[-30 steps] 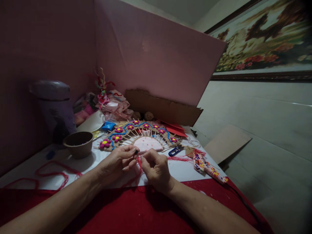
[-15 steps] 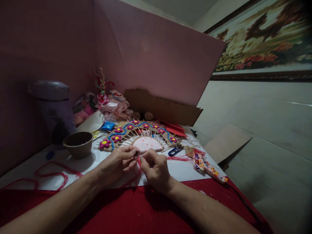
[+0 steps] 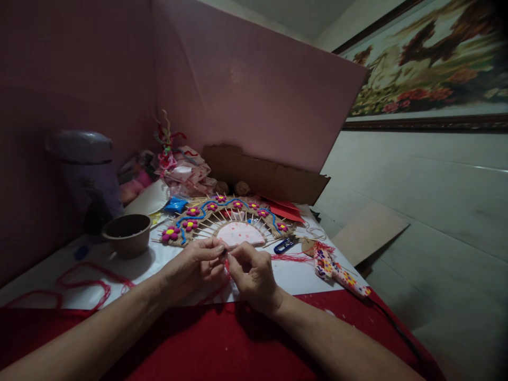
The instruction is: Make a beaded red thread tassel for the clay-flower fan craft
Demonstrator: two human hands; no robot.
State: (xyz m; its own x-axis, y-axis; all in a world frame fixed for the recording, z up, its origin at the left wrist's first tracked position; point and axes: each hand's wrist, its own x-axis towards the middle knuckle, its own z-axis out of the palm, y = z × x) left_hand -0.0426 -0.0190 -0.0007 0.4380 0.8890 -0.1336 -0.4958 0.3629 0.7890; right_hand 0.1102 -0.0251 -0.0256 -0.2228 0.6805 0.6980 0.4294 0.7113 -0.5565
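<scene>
Both hands meet at the front edge of the white sheet, fingertips close together. My left hand pinches red yarn between thumb and forefinger. From the right, my right hand pinches the same yarn, its fingers curled. Strands hang below the fingers, and the exact point where they are gripped is too small to make out. Just behind the hands lies a fan-shaped piece of twine-wrapped sticks with pink flowers, a wavy blue line and a dotted white half-circle at its base.
A brown bowl stands at left, with loose red yarn before it. To the right lie a blue cutter and a flower-patterned glue gun with a cord. Cardboard leans at the back. A red cloth covers the front.
The left fingertips have closed in slightly around the yarn, nearer the right fingertips. The right hand has barely moved, and the other things stay put.
</scene>
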